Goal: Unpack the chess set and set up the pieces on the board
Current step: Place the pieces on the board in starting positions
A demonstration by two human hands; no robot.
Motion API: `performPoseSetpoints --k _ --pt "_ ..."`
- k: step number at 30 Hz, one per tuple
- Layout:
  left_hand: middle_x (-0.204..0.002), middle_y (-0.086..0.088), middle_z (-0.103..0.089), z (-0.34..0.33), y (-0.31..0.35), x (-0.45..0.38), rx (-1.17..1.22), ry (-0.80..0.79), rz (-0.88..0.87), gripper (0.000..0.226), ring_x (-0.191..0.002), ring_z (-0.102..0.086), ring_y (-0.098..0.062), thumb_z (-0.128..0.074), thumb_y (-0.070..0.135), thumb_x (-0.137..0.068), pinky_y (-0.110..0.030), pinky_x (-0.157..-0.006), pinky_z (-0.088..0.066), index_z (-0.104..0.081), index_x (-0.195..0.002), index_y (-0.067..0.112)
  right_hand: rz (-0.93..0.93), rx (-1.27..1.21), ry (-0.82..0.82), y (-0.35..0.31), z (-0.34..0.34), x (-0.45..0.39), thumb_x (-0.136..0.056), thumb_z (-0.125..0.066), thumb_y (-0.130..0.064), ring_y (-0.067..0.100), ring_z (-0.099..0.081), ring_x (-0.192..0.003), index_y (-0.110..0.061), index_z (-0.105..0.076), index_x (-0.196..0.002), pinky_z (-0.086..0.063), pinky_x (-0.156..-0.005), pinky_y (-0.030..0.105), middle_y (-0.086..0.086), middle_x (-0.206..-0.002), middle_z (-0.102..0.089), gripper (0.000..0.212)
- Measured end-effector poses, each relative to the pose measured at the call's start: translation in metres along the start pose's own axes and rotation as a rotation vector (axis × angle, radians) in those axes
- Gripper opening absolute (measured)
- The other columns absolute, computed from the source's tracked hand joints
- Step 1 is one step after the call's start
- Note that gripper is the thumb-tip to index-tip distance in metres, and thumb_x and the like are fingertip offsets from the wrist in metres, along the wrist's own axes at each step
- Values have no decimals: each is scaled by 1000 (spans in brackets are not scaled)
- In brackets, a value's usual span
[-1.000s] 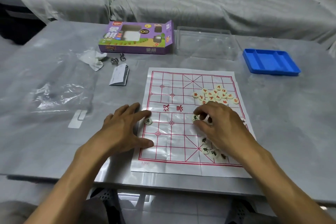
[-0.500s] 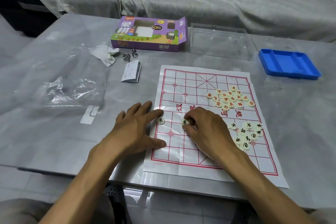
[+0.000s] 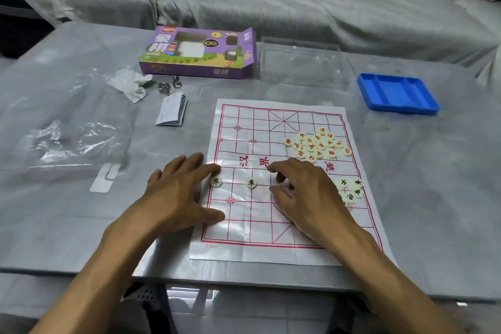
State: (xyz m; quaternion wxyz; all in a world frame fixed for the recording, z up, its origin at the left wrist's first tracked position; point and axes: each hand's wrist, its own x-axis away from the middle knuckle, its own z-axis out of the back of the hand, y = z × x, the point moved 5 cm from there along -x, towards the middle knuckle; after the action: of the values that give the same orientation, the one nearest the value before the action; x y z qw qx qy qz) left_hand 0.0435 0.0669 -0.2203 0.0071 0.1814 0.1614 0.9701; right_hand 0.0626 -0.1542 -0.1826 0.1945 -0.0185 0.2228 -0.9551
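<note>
Judging by the layout, setup has barely begun: two black pieces (image 3: 251, 183) sit placed on the board (image 3: 282, 252), the red pile (image 3: 317, 144) unsorted. Left hand (image 3: 176, 192) presses flat; right hand (image 3: 306, 195), fingers loosely curled, holds nothing.

Flat red-gridded board (image 3: 273, 214), 2 black-marked pieces (image 3: 233, 182) placed, red-marked cluster (image 3: 316, 144) unsorted.

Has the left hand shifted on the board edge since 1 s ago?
No. The left hand lies flat on the left edge of the white paper board with red grid lines, index fingertip just above the same round cream black-marked piece.
</note>
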Motion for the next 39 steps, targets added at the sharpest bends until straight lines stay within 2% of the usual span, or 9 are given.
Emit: performPoseSetpoints --k 4,7,10,14,20,26,31,34,39 --pt "-161 12 -1 -4 -6 -4 -21 5 3 103 -148 -2 -20 -63 81 -60 -51 -118 -15 -14 -146 51 -154 -14 19 43 40 21 -93 -63 -25 7 -61 -89 -25 -70 -106 -52 -85 24 -10 -102 -69 15" --pt "-161 12 -2 -5 -6 -3 -29 -6 4 111 -148 -3 -20 -47 92 -47 -50 -118 -16 -14 -145 52 -248 -7 37 72 57 35 -91 -65 -26 8 -63 -82 -27 -71 -98 -57 -76 29 -8 -97 -71 9" --pt "-161 12 -2 -3 -5 -1 -30 0 3 115 -148 -4 -20 -36 94 -40 -50 -118 -17 -15 -145 52 -282 79 7 88 58 45 -92 -64 -30 10 -62 -84 -30 -68 -103 -54 -71 25 -8 -104 -70 12" --pt "-161 10 -5 -1 -2 -2 -32 -6 2 109 -148 -6 -21 -51 88 -48 -51 -117 -19 -18 -145 50 -231 128 -99 90 45 55 -95 -58 -29 12 -59 -104 -35 -61 -125 -50 -81 26 -11 -122 -63 31" --pt "-160 10 -10 -1 -2 -3 -13 5 2 110 -146 -10 -22 -59 88 -48 -51 -116 -23 -23 -144 50 -175 164 -73 84 41 63 -97 -53 -34 10 -59 -109 -36 -58 -130 -49 -86 26 -13 -129 -61 33" --pt "-160 8 -12 0 0 -3 -17 7 -1 107 -146 -12 -23 -66 83 -52 -51 -115 -24 -25 -144 48 -35 109 -265 63 30 67 -99 -47 -30 0 -58 -82 -46 -59 -127 -36 -59 5 -20 -125 -63 35" --pt "-160 8 -12 2 3 -1 -16 2 -2 109 -146 -12 -23 -55 85 -46 -51 -116 -23 -24 -145 48 14 148 -269 60 29 65 -99 -46 -32 5 -61 -100 -46 -58 -128 -42 -71 13 -21 -124 -64 34" --pt "-160 8 -12 2 1 0 -10 10 -2 114 -146 -12 -22 -48 88 -41 -51 -115 -23 -24 -144 48 0 109 -186 62 32 65 -96 -53 -39 4 -62 -92 -42 -61 -127 -41 -69 10 -20 -115 -67 32" --pt "-160 8 -9 2 3 -1 -22 -8 3 106 -146 -10 -22 -64 81 -54 -52 -116 -22 -22 -145 47 173 82 -190 41 11 62 -91 -59 -29 9 -54 -93 -32 -66 -117 -51 -71 29 -16 -108 -62 27"
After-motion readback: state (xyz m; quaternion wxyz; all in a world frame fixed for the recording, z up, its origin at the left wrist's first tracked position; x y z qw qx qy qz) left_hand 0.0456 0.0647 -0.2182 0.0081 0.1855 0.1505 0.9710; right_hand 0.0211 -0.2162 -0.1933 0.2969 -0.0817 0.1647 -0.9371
